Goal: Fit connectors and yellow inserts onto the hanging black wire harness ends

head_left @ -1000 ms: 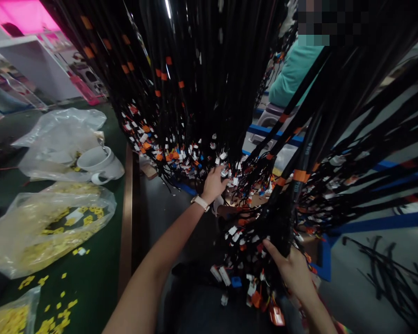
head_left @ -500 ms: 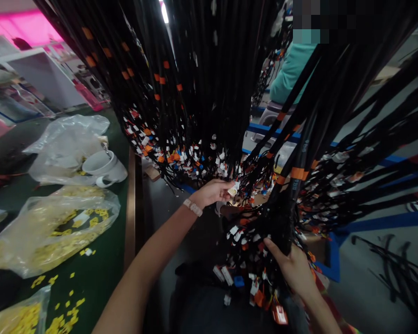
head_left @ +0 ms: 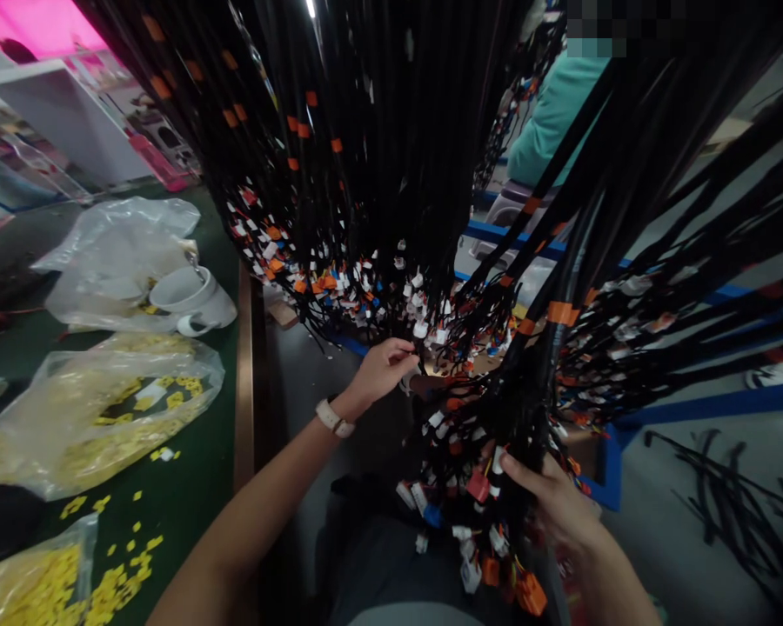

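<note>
Gripping a lower bunch of the hanging wire harnesses (head_left: 496, 417) just right of the worktop's (head_left: 196, 487) right edge, the right hand (head_left: 558, 509) is clenched around black cables above their connectors. Farther up, the left hand (head_left: 382, 369) pinches a small white connector (head_left: 420, 330). Limp, light and tangle-prone, these are probably best held by the cable bundle, not the brittle plugs.

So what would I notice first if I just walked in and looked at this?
First, the huge curtain of black wire harnesses hanging from above, their ends tipped with little white, orange and blue connectors. The left hand pinches at those ends in the middle, while the right hand holds a lower bundle. On the green table at left lie plastic bags of yellow pieces and a white cup.
</note>
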{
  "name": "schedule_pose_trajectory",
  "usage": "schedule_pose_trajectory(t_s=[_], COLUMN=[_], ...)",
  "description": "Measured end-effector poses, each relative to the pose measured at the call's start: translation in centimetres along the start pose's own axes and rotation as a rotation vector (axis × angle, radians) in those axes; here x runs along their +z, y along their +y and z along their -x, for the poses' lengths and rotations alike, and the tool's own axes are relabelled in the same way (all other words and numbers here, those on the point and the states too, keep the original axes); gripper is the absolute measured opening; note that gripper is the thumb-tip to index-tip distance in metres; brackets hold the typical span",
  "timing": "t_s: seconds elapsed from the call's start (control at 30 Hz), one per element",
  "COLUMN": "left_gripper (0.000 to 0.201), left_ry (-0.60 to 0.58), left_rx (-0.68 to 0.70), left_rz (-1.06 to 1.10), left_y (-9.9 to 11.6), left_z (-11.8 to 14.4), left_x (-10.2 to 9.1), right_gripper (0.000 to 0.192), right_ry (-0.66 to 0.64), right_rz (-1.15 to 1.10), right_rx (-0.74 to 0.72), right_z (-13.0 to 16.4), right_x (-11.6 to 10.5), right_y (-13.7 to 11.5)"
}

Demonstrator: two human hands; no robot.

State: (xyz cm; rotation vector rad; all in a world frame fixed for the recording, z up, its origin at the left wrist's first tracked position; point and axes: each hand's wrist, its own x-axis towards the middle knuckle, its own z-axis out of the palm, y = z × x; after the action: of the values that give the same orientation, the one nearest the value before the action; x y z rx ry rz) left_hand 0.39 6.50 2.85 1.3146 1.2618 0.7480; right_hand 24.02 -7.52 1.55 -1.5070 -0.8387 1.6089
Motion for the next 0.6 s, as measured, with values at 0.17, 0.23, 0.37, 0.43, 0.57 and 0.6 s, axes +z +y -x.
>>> schedule_pose_trajectory(t_s=[0.17,0.23,0.37,0.43,0.57,0.6], left_gripper=[0.033,0.041,0.041,0.037,0.036,0.034], left_ry=[-0.478,-0.64,-0.729,-0.697,-0.64,-0.613], left_rx=[0.02,-0.015,0.0,-0.011,-0.087,-0.104], left_rz=[-0.017,0.001,0.067,0.115,0.222,0.237], left_y=[-0.7,-1.2,-2.1,-2.5,-2.8,-2.8], left_z=[3.5,4.6,5.8,6.0,5.8,5.7], left_x=[1.7,2.8,4.6,5.0,4.9,4.7], right_gripper=[0.037,0.037,0.041,0.042,0.044,0.044], right_ry=[-0.091,-0.076,-0.069,-0.055,0.004,0.013], right_rz=[-0.182,-0.176,-0.167,-0.164,-0.142,-0.136], right_rx=[0.068,0.041,0.002,-0.007,-0.022,-0.029], right_z=[0.0,-0.2,-0.3,-0.3,-0.3,-0.3], right_x=[1.4,1.7,1.9,2.0,2.1,2.1], right_y=[-0.4,-0.4,-0.3,-0.2,0.0,0.1])
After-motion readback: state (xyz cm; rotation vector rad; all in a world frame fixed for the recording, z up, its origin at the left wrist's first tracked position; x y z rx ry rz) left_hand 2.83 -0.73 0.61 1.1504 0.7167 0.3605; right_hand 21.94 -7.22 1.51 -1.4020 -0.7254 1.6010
